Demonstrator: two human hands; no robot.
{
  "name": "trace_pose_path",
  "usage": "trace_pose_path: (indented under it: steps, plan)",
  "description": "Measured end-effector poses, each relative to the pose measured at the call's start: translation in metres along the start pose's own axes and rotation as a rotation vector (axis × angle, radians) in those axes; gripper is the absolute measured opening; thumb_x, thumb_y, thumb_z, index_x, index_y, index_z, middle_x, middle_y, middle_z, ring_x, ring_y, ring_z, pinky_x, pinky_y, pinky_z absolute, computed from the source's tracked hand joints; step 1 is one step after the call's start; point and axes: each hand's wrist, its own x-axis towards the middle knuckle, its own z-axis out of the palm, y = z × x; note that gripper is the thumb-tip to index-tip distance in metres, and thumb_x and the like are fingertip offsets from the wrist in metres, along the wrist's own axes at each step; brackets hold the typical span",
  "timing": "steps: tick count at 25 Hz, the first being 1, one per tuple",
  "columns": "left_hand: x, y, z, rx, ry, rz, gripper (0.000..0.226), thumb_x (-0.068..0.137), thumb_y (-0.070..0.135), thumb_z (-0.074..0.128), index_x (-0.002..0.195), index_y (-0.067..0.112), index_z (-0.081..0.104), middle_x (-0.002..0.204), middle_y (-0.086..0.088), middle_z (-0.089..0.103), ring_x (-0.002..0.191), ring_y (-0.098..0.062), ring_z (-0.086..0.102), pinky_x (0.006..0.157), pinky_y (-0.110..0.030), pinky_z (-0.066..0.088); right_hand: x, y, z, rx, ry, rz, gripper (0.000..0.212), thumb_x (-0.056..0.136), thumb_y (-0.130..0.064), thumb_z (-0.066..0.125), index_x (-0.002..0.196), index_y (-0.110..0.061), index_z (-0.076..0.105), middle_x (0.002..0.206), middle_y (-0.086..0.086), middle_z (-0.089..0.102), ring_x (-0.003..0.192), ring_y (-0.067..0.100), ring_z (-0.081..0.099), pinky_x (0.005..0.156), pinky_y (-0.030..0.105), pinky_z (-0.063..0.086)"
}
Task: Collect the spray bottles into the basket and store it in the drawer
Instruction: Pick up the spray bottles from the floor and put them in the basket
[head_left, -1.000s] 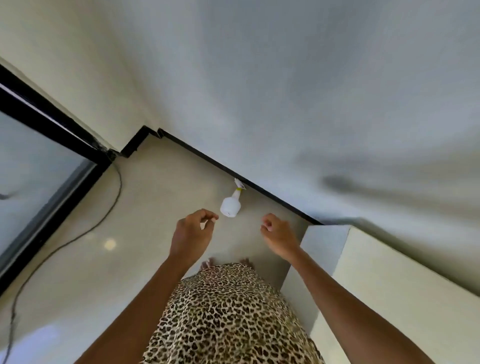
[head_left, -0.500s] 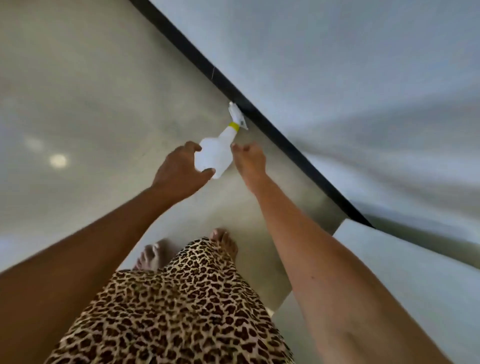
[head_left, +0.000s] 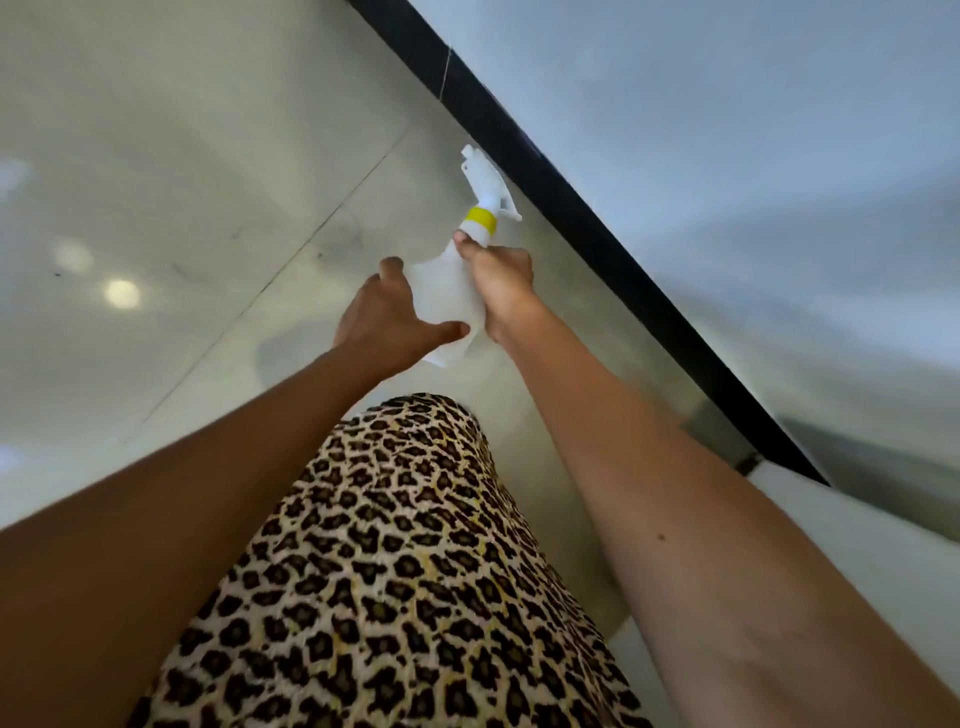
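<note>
Spray bottle (head_left: 447, 291) between both hands' fingers (head_left: 467, 249).

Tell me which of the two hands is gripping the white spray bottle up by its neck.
The right hand: its thumb lies just under the yellow collar of the white spray bottle. The left hand holds the wider base instead.
</note>
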Motion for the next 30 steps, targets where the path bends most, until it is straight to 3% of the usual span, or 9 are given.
trace_pose_path:
  steps: [3,7,11,14,18,21,24,27,30]
  plan:
    - [-0.049,0.012,-0.026,-0.018,0.010,0.009,0.093,0.069,0.043,0.073,0.138,0.006,0.023,0.137,-0.018,0.044,0.124,-0.032,0.044,0.094,-0.038,0.040,-0.053,-0.013,-0.010,0.026,0.022,-0.058,0.028,0.079,-0.028,0.068,0.094,-0.004,0.066,0.099,0.015,0.070,0.091,0.031,0.066,0.087,0.042,0.055]
    - [-0.141,0.043,-0.075,-0.090,0.017,0.052,0.096,0.068,0.038,0.075,0.140,0.009,0.019,0.140,-0.016,0.041,0.125,-0.030,0.044,0.095,-0.036,0.040,-0.165,-0.047,-0.040,0.019,-0.007,-0.198,0.013,0.078,-0.025,0.070,0.082,-0.014,0.065,0.080,0.004,0.066,0.075,0.022,0.063,0.074,0.034,0.052]
    - [-0.257,0.104,-0.154,-0.171,0.049,0.118,0.098,0.066,0.043,0.076,0.141,0.015,0.019,0.145,-0.009,0.038,0.129,-0.025,0.041,0.101,-0.037,0.040,-0.311,-0.099,-0.088,-0.047,-0.032,-0.365,0.026,0.069,-0.026,0.078,0.090,-0.014,0.068,0.077,-0.002,0.067,0.072,0.014,0.063,0.068,0.028,0.051]
    - [-0.331,0.157,-0.208,-0.191,0.053,0.261,0.082,0.067,0.036,0.076,0.135,0.018,0.034,0.135,-0.004,0.049,0.120,-0.021,0.049,0.093,-0.033,0.043,-0.410,-0.136,-0.125,-0.115,-0.019,-0.526,0.040,0.063,-0.025,0.082,0.099,-0.016,0.066,0.090,-0.001,0.071,0.083,0.016,0.066,0.080,0.030,0.053]
    - [-0.425,0.219,-0.255,-0.179,0.038,0.458,0.049,0.070,0.024,0.074,0.113,0.014,0.053,0.104,-0.005,0.066,0.096,-0.023,0.061,0.075,-0.029,0.045,-0.533,-0.170,-0.183,-0.136,0.118,-0.674,0.045,0.059,-0.030,0.084,0.099,-0.017,0.066,0.084,-0.007,0.066,0.075,0.005,0.061,0.069,0.010,0.045]
    - [-0.512,0.261,-0.264,-0.160,0.054,0.567,0.032,0.076,0.020,0.069,0.104,0.010,0.057,0.093,-0.005,0.066,0.086,-0.024,0.061,0.068,-0.026,0.043,-0.619,-0.165,-0.241,-0.050,0.246,-0.740,0.041,0.060,-0.030,0.084,0.095,-0.015,0.067,0.083,-0.004,0.068,0.072,0.003,0.061,0.065,0.003,0.044]
    - [-0.542,0.271,-0.257,-0.163,0.083,0.626,0.030,0.080,0.025,0.065,0.106,0.013,0.058,0.099,-0.007,0.068,0.082,-0.020,0.057,0.060,-0.020,0.040,-0.651,-0.157,-0.258,0.005,0.213,-0.746,0.036,0.065,-0.026,0.081,0.096,-0.013,0.068,0.085,-0.002,0.068,0.075,0.004,0.063,0.068,0.003,0.046]
    - [-0.609,0.282,-0.221,-0.116,0.080,0.690,0.036,0.082,0.030,0.063,0.113,0.014,0.056,0.107,-0.008,0.067,0.085,-0.019,0.055,0.069,-0.025,0.039,-0.704,-0.111,-0.312,0.061,0.222,-0.783,0.031,0.070,-0.021,0.078,0.098,-0.013,0.068,0.090,0.001,0.070,0.080,0.007,0.065,0.078,0.017,0.051]
    - [-0.679,0.281,-0.170,-0.110,0.077,0.744,0.037,0.081,0.032,0.064,0.112,0.013,0.056,0.107,-0.009,0.066,0.085,-0.020,0.054,0.071,-0.027,0.038,-0.754,-0.045,-0.371,0.101,0.246,-0.863,0.029,0.072,-0.014,0.076,0.099,-0.011,0.066,0.088,0.001,0.067,0.079,0.005,0.065,0.079,0.015,0.051]
